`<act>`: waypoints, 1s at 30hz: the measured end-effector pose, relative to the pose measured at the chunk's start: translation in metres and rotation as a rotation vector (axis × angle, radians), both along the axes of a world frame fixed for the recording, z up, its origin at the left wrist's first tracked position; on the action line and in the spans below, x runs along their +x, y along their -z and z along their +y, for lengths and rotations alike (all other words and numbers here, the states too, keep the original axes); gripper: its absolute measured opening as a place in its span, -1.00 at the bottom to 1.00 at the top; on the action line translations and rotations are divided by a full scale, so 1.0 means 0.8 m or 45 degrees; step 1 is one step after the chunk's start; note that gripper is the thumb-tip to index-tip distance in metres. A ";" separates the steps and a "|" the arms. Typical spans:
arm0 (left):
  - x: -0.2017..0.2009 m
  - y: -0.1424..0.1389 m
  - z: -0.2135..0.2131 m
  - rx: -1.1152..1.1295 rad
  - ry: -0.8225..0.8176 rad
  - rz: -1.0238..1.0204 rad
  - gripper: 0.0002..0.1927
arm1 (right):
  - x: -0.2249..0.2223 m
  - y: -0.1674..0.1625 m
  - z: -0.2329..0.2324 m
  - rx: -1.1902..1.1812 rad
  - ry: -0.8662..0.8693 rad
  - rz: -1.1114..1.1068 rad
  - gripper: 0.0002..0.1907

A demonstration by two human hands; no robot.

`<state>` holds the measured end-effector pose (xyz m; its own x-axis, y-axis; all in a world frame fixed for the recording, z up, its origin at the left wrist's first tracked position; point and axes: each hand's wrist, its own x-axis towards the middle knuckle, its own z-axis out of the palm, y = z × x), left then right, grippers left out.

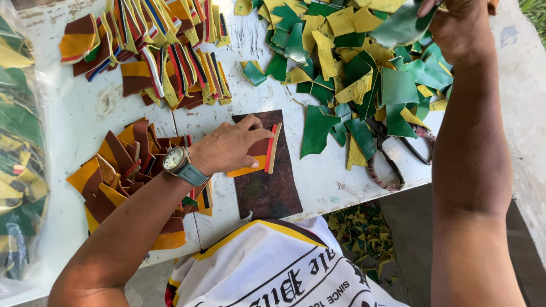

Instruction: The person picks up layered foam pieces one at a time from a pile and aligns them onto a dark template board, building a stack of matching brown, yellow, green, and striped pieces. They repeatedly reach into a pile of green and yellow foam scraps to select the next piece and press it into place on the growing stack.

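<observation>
Two hands over white tabletop (79, 113), dark brown cutting board (267, 182) as landmark. Left hand (227, 149) flat on board's upper left, fingers spread, no grip closed, pressing down a small striped leather piece (263, 152) (brown, orange, red edge, cream edge). Wristwatch (176, 161) w/ grey-blue strap on that wrist. Right hand (458, 25) well up & right of board, near top edge of view, grip pinched on a green leather scrap (401, 25). Heap of green & yellow offcuts (352, 68) above & right of board, reaching to the raised scrap. Scissors (398, 153) right of board, half under heap. Left of board: brown & orange cut pieces (114, 170). Above-left of board: rows of assembled striped pieces (165, 51). Far left of board: clear plastic bag (20, 153) of scraps. Below-right of board, on floor: more trimmings (364, 233).
</observation>
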<state>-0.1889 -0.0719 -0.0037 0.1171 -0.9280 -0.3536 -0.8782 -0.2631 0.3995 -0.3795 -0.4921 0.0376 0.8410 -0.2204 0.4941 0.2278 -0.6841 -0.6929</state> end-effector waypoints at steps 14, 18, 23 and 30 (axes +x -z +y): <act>0.000 -0.004 0.000 -0.064 0.004 0.009 -0.23 | 0.031 -0.003 -0.003 -0.234 0.509 0.548 -0.77; 0.001 -0.003 0.002 -0.097 0.023 0.031 -0.25 | 0.057 0.028 0.020 -0.370 0.310 0.319 -0.43; 0.011 -0.001 0.000 -0.203 0.016 0.070 -0.34 | 0.053 0.003 0.049 -0.259 0.221 0.173 -0.86; 0.010 -0.014 -0.104 -0.985 -0.331 0.776 -0.17 | -0.003 -0.032 0.147 -0.351 0.113 0.080 -0.74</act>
